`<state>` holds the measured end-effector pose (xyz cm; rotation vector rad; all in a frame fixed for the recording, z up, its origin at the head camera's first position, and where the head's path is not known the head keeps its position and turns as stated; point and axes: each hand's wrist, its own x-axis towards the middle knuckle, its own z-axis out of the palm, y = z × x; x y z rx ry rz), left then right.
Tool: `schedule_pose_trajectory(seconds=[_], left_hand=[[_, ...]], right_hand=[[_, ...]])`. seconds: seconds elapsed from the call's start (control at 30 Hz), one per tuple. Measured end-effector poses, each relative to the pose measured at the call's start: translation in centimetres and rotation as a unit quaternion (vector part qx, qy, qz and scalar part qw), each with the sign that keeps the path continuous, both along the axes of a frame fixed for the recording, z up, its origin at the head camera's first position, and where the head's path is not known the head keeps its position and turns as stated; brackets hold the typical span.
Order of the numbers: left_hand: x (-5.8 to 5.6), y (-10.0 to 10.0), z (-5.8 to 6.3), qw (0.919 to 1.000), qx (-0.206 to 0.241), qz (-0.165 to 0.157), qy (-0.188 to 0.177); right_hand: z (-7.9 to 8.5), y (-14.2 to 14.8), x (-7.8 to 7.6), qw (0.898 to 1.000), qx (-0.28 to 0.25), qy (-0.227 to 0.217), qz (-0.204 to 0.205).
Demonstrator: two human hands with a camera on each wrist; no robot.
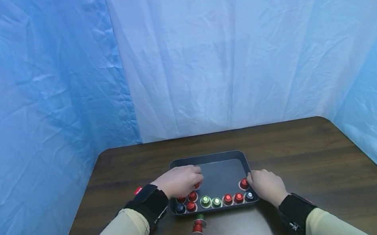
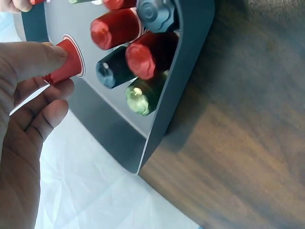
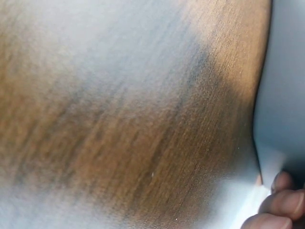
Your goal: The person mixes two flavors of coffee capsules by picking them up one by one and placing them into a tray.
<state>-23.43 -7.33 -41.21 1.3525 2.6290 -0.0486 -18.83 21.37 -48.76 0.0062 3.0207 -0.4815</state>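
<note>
My left hand (image 1: 181, 180) is over the left part of a dark grey baking tray (image 1: 219, 173). Its thumb and fingers pinch a red coffee capsule (image 2: 68, 60), whose rim faces away from the palm. At the tray's right side, my right hand (image 1: 266, 185) has its fingertips at another red capsule (image 1: 243, 184) and appears to pinch it. In the right wrist view its curled fingers (image 3: 284, 202) show beside the tray wall, with the capsule hidden. Along the near side stand red capsules (image 1: 227, 199), green capsules (image 1: 205, 201) and blue capsules (image 1: 180, 208).
On the brown wooden table (image 1: 298, 150), a green capsule (image 1: 200, 217) and a red capsule (image 1: 197, 230) lie in front of the tray. A red item (image 1: 138, 190) shows partly behind the left wrist. Blue sheets (image 1: 222, 48) hang around the table.
</note>
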Motion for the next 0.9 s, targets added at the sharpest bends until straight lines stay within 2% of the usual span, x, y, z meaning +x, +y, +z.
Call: schedule_pose_trajectory(seconds=[0.2, 0.37, 0.53, 0.9], left_hand=[[-0.1, 0.6, -1.0, 1.0, 0.0, -0.002, 0.001], [0.2, 1.2, -1.4, 0.9999, -0.008, 0.006, -0.014], [0.3, 1.4, -2.0, 0.9998, -0.013, -0.016, -0.008], [0.5, 1.3, -2.5, 0.9996, -0.017, -0.015, -0.016]], right_hand=[[0.0, 0.0, -0.1, 1.0, 0.004, 0.0, -0.002], [-0.1, 0.1, -0.2, 1.0, 0.003, 0.0, -0.002], [-0.2, 0.1, -0.2, 1.0, 0.003, -0.004, -0.005], [-0.3, 0.1, -0.2, 1.0, 0.005, -0.002, -0.006]])
